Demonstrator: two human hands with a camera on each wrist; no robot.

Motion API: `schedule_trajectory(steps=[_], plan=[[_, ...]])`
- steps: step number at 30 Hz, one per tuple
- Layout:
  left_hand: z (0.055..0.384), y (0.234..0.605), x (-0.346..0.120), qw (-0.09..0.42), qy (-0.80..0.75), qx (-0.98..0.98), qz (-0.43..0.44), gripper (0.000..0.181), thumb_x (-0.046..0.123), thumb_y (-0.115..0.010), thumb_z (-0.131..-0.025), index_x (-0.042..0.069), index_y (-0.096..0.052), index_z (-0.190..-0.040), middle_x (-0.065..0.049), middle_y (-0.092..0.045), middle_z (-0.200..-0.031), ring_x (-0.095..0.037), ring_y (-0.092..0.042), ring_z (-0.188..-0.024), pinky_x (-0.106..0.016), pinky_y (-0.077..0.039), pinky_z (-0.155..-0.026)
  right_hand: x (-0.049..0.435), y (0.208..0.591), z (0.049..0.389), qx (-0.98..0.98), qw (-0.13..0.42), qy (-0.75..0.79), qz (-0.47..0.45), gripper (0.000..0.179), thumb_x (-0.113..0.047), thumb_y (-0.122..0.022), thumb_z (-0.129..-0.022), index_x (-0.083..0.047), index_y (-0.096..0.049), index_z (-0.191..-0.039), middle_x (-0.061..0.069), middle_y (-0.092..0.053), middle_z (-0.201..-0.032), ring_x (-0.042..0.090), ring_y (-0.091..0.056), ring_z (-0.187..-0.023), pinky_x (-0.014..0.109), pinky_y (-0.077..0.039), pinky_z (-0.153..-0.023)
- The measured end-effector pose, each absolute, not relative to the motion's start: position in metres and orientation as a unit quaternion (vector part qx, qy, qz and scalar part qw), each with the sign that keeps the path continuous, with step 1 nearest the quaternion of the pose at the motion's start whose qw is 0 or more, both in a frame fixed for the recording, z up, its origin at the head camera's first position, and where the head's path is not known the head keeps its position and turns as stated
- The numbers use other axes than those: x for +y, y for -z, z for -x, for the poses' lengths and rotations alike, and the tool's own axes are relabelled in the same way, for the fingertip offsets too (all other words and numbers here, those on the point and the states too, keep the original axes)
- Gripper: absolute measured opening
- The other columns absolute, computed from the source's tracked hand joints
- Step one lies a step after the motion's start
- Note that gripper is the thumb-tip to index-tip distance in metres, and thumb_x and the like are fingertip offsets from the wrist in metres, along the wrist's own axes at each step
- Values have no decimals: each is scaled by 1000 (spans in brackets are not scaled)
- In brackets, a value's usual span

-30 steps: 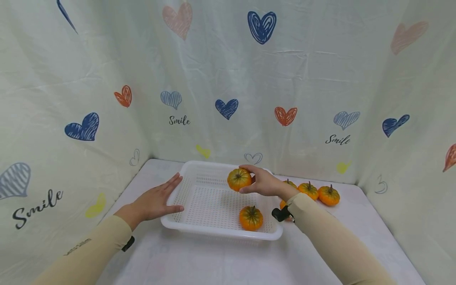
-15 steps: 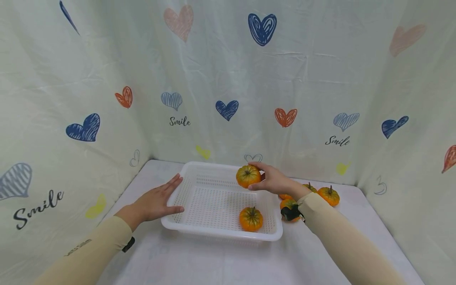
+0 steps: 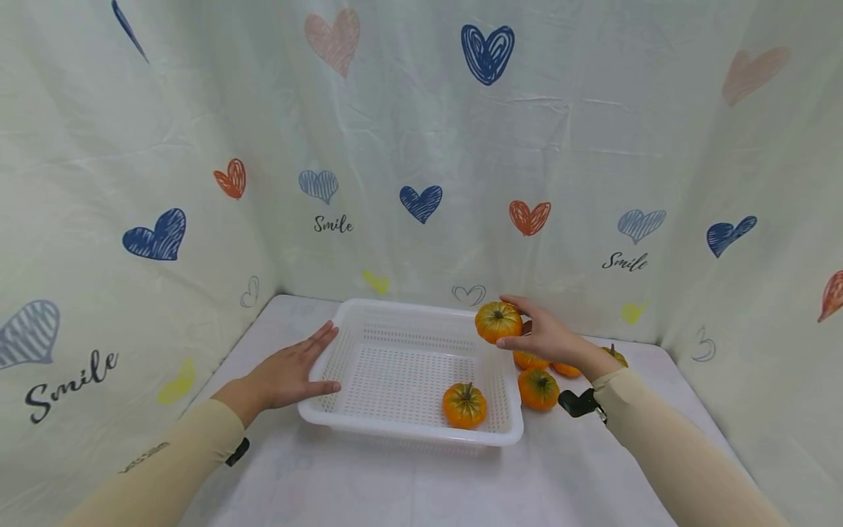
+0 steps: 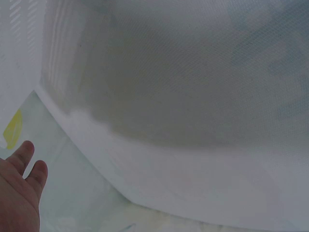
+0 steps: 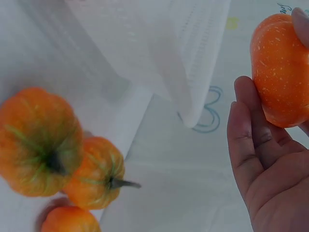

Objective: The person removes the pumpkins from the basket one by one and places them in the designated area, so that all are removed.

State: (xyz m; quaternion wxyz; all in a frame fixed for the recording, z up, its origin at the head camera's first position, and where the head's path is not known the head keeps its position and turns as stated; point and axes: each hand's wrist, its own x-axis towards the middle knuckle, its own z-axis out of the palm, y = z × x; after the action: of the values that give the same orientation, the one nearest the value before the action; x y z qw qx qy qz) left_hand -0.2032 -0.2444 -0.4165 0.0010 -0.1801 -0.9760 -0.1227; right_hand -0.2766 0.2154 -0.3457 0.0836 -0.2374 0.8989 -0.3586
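Observation:
A small orange pumpkin [image 3: 498, 322] is gripped between the thumb and fingers of my right hand [image 3: 549, 338], raised over the right back corner of the white plastic basket [image 3: 408, 437]. The right wrist view shows the held pumpkin's [image 5: 282, 72] smooth orange underside. My left hand [image 3: 283, 373] rests at the basket's left rim with straight, spread fingers; in the left wrist view two fingers [image 4: 36, 179] show beside the basket. One pumpkin [image 3: 464, 405] sits inside the basket near its front right.
More pumpkins stand on the table right of the basket: one close to its side [image 3: 538, 389], others partly hidden behind the right hand and forearm, one farther right [image 3: 614, 356]. A white curtain [image 3: 579, 161] printed with hearts surrounds the table [image 3: 329, 483] at back and sides.
My right hand has moved to the right with the pumpkin, from over the basket's inside to its right back corner. The left hand and the basket have stayed put.

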Motion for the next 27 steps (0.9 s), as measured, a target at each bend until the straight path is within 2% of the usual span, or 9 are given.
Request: schedule_trajectory(steps=[7, 16, 18, 24, 27], plan=[[203, 417, -245, -2, 124, -977, 176, 102, 71, -54, -88, 8, -18, -159, -9, -12, -166, -41, -36, -140, -61, -36, -107, 238, 351, 268, 888, 89, 389, 228, 87, -31, -80, -86, -11, -31, -155, 18, -46, -143, 34, -59, -109, 40, -56, -88], [204, 417, -246, -4, 122, -977, 174, 103, 72, -53, -87, 8, -18, -160, -9, -12, -166, -41, -36, -140, -61, -35, -107, 263, 356, 259, 889, 111, 406, 181, 90, -35, -82, -84, -17, -31, -156, 19, -51, -135, 33, -58, -96, 38, -58, -72], [204, 416, -246, -6, 122, -977, 174, 104, 75, -51, -87, 8, -18, -160, -9, -12, -166, -41, -36, -141, -60, -35, -107, 268, 357, 257, 888, 111, 409, 178, 90, -35, -81, -84, -16, -30, -156, 20, -49, -137, 34, -58, -97, 38, -59, -72], [206, 419, -246, -7, 122, -978, 171, 104, 76, -49, -86, 10, -16, -160, -7, -10, -167, -40, -35, -141, -60, -35, -108, 284, 365, 251, 890, 101, 409, 177, 91, -38, -79, -86, -11, -28, -156, 21, -38, -149, 43, -51, -123, 42, -57, -87], [205, 418, -246, -5, 124, -977, 175, 105, 76, -50, -86, 10, -17, -160, -8, -10, -167, -41, -35, -141, -61, -36, -107, 290, 369, 249, 891, 92, 409, 177, 89, -37, -78, -87, -9, -28, -155, 22, -37, -149, 44, -49, -126, 44, -55, -90]])
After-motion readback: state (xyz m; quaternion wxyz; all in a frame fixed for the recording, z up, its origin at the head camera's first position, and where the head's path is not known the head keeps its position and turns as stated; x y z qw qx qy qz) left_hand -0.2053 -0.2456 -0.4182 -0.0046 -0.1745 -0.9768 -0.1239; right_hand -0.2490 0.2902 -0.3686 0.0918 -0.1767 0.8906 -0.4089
